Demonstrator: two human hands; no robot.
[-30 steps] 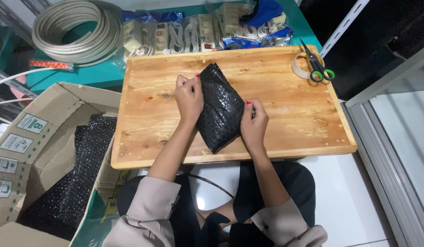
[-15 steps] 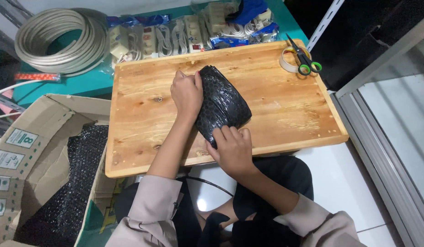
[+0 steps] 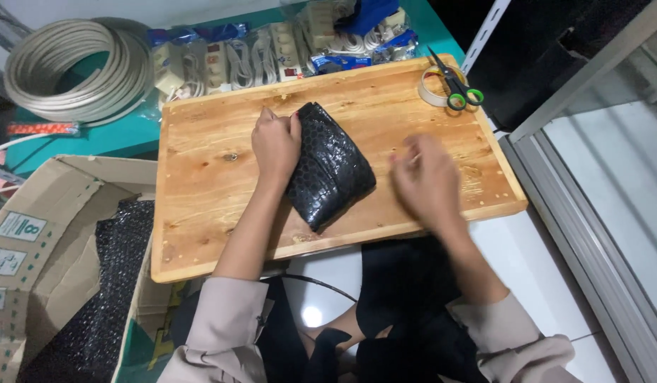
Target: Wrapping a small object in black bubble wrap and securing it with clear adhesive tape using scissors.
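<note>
Two hands over the wooden board (image 3: 201, 213). Left hand (image 3: 275, 145) is clenched on the upper-left edge of the black bubble-wrap parcel (image 3: 332, 170), pinning it down. Parcel lies flat near the board's middle, tilted, one corner pointing toward the person.

Right hand (image 3: 427, 181) is off the parcel, just beside its right edge, hovering over bare board. It's motion-blurred, fingers look loosely spread and empty; can't tell more than that.

Tape roll (image 3: 436, 89) and scissors (image 3: 456, 89) sit at the board's far right corner, scissors lying across the roll. Well apart from the right hand. Cable coil (image 3: 76, 67) and bagged power strips (image 3: 222, 60) behind the board. Open cardboard box (image 3: 37, 234) with more black bubble wrap (image 3: 94, 312) to the left.

Risks as I see them:
- Only one hand holds the wrap. If the left grip eases, the fold likely springs open; bubble wrap doesn't stay creased.
- Parcel is slick plastic on smooth wood, so sideways pressure could slide it toward the near edge.
- Scissors rest on the roll; grabbing the tape carelessly could knock them off the board's corner.
</note>
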